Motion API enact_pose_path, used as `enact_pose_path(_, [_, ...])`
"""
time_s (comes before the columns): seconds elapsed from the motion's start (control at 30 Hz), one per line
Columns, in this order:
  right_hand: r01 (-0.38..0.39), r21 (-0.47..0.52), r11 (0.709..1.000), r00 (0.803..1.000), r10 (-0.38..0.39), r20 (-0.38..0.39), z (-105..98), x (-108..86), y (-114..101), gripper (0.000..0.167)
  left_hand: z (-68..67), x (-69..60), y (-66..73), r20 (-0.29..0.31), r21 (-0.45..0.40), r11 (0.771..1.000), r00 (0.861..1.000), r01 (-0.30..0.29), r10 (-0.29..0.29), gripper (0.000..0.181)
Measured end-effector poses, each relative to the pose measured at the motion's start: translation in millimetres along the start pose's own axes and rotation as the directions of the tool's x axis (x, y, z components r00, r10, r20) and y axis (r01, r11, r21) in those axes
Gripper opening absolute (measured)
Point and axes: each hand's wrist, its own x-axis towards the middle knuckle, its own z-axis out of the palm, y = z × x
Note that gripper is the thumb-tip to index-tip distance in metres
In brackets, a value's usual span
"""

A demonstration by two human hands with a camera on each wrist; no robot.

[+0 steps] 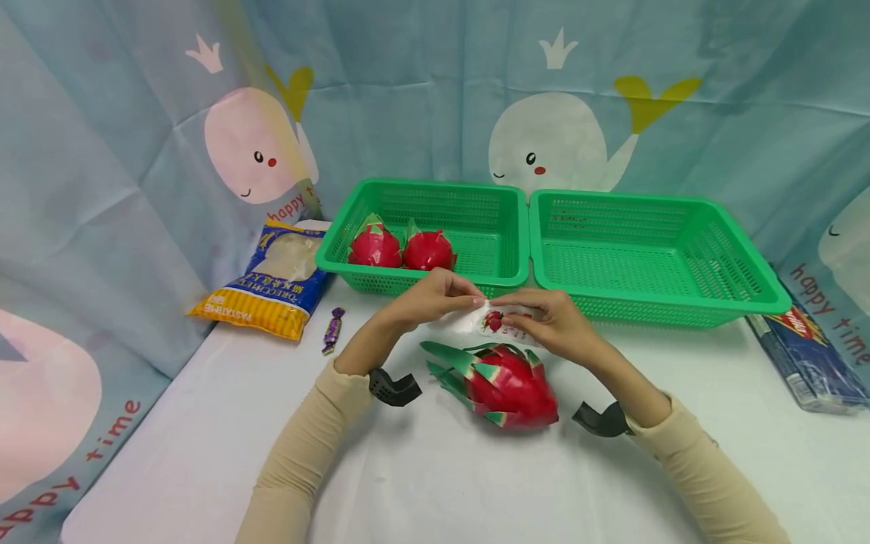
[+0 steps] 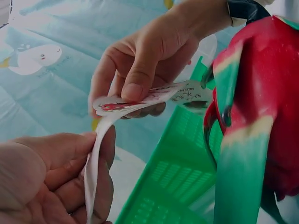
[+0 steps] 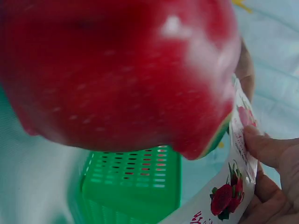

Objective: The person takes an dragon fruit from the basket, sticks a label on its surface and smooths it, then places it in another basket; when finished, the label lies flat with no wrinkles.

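Between the two hands is a white sticker strip [image 1: 486,322] printed with dragon fruit pictures. My left hand [image 1: 435,296] pinches its backing at one end; in the left wrist view the left hand [image 2: 60,175] has the strip between thumb and curled fingers. My right hand [image 1: 553,323] pinches a printed label [image 2: 154,97] with thumb and fingers, where the strip bends. In the right wrist view the right hand [image 3: 275,172] grips the strip [image 3: 212,198]. A red dragon fruit [image 1: 513,385] with green leaves lies on the table just in front of the hands.
Two green baskets stand behind the hands: the left basket [image 1: 492,264] holds two dragon fruits [image 1: 375,246]; the right basket [image 1: 652,296] is beside it. A pasta bag [image 1: 272,279] and a purple-wrapped candy [image 1: 333,330] lie at left, a dark blue package [image 1: 809,351] at right.
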Motion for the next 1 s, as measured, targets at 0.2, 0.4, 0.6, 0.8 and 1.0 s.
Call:
enact_pose_path(0.2, [-0.033, -0.005, 0.999, 0.995, 0.032, -0.094, 4.0, -2.7, 3.3, 0.015, -0.2, 2.6, -11.2, -0.069, 0.156, 0.987, 0.996, -0.04, 0.052, 0.018])
enact_pose_path(0.4, [-0.177, 0.006, 0.984, 0.975, 0.176, -0.138, -1.7, -5.2, 1.1, 0.011, -3.2, -2.1, -34.9, -0.168, 0.418, 0.909, 0.983, 0.004, 0.073, 0.017])
enact_pose_path(0.6, [-0.367, 0.056, 0.928, 0.927, 0.37, -0.056, -9.5, -7.3, -1.6, 0.017, -5.9, -1.6, -65.3, -0.236, 0.539, 0.836, 0.971, 0.102, 0.034, 0.016])
enact_pose_path(0.8, [-0.464, 0.053, 0.884, 0.885, 0.465, -0.005, -10.3, -11.3, -3.8, 0.021, 9.5, -13.3, -50.1, -0.287, 0.638, 0.763, 0.951, 0.101, 0.114, 0.018])
enact_pose_path(1.0, [-0.414, -0.007, 0.91, 0.91, 0.414, -0.033, -9.5, -13.4, -15.9, 0.016, 31.6, -22.7, 2.6, -0.275, 0.377, 0.915, 0.926, -0.145, 0.26, 0.022])
